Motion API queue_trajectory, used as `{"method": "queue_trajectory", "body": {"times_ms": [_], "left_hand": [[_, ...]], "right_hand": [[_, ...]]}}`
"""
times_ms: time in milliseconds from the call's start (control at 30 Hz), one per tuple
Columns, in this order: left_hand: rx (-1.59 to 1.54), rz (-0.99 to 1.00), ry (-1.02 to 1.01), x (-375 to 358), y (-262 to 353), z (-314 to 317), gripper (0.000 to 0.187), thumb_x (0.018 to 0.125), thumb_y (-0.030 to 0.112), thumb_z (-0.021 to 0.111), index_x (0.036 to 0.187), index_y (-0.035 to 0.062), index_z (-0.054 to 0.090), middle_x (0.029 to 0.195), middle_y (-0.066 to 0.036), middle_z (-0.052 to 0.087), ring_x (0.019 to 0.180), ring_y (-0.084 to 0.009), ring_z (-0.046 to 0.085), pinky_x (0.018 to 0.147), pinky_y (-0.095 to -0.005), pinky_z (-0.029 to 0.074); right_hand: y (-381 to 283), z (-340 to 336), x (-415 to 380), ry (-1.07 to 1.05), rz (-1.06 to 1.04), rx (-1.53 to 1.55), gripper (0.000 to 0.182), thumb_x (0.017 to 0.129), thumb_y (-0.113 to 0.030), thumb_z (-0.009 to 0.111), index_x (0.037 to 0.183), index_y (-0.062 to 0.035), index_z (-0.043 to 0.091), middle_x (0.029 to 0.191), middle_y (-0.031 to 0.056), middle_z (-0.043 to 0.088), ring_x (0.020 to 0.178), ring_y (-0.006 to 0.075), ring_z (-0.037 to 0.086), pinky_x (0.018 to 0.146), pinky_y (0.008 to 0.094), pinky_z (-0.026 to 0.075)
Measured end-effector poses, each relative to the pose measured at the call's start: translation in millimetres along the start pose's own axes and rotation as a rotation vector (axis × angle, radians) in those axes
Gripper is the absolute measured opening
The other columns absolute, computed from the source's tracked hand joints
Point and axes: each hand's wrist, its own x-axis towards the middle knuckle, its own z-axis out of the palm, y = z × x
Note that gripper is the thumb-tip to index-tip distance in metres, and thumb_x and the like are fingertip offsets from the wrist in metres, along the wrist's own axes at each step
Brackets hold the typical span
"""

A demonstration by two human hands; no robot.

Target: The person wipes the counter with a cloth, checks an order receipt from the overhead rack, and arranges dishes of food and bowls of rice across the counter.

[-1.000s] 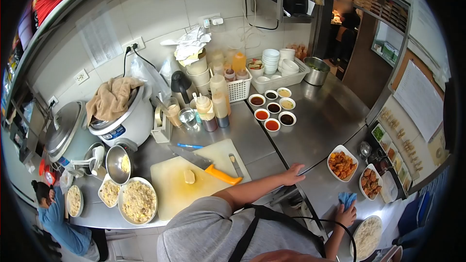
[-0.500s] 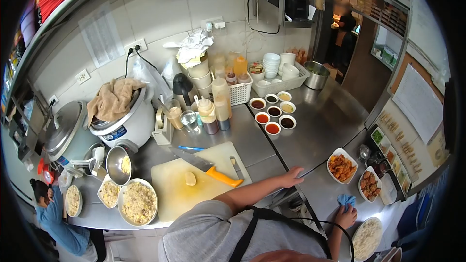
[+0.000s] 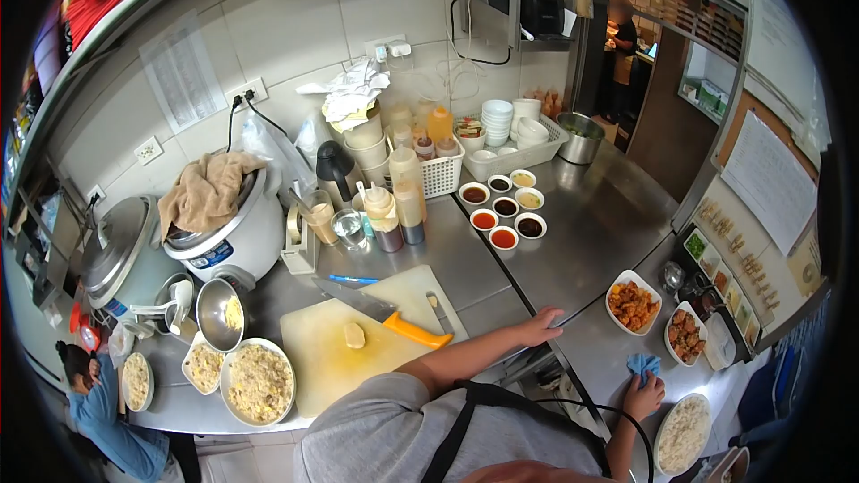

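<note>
Toward the bench's [image 3: 599, 246] right edge, two food bowls [image 3: 631, 306] stand just beside each other; steel surface stretches from them to the sauce dishes [image 3: 505, 207], giving you room to move. Nearer your body, a rice bowl [image 3: 683, 435] stands toward the right edge. Your left hand [image 3: 540, 328] is at the inner edge, fingers extended; contact with the steel cannot be determined. Your right hand [image 3: 642, 395] holds a blue cloth [image 3: 642, 365] between the food bowls and the rice bowl.

Right of the cutting board [image 3: 320, 326], my right hand [image 3: 643, 396] is holding a cloth [image 3: 643, 364] between the nearer rice bowl [image 3: 659, 454] and two farther food bowls [image 3: 638, 330].
</note>
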Motion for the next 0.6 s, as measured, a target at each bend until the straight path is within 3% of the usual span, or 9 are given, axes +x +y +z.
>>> {"method": "queue_trajectory", "body": {"times_ms": [133, 333, 433, 600], "left_hand": [[-0.066, -0.042, 0.002, -1, 2, 0, 0.051, 0.078, 0.029, 0.048, 0.116, -0.0007, 0.030, 0.119, -0.020, 0.029, 0.114, -0.0305, 0.026, 0.096, -0.0338, 0.022], [-0.045, -0.046, -0.010, 0, 1, 1, 0.048, 0.080, 0.027, 0.047, 0.118, 0.0040, 0.029, 0.119, -0.015, 0.028, 0.114, -0.0273, 0.028, 0.094, -0.0329, 0.025], [0.025, -0.011, 0.018, 2, -7, 4, 0.048, 0.080, 0.026, 0.048, 0.118, 0.0037, 0.030, 0.119, -0.015, 0.029, 0.114, -0.0268, 0.027, 0.093, -0.0335, 0.027], [0.083, -0.057, 0.101, 2, -7, 6, 0.047, 0.079, 0.027, 0.049, 0.116, 0.0031, 0.033, 0.119, -0.016, 0.032, 0.113, -0.0268, 0.031, 0.091, -0.0344, 0.030]], "right_hand": [[0, -1, -1, 0.042, -0.020, 0.025, 0.026, 0.069, -0.028, 0.057, 0.092, -0.0154, 0.053, 0.097, 0.0053, 0.047, 0.093, 0.0257, 0.043, 0.071, 0.0399, 0.037], [1, -1, 4, -0.062, 0.037, 0.009, 0.023, 0.066, -0.024, 0.057, 0.086, -0.0137, 0.052, 0.096, 0.0051, 0.047, 0.093, 0.0262, 0.043, 0.071, 0.0411, 0.037], [4, -2, 4, -0.107, 0.018, 0.028, 0.025, 0.066, -0.023, 0.054, 0.089, -0.0131, 0.052, 0.098, 0.0067, 0.047, 0.094, 0.0273, 0.043, 0.073, 0.0422, 0.037], [26, -11, 13, -0.136, -0.097, 0.201, 0.032, 0.065, -0.022, 0.058, 0.095, -0.0117, 0.052, 0.103, 0.0137, 0.046, 0.093, 0.0327, 0.044, 0.077, 0.0437, 0.036]]}}
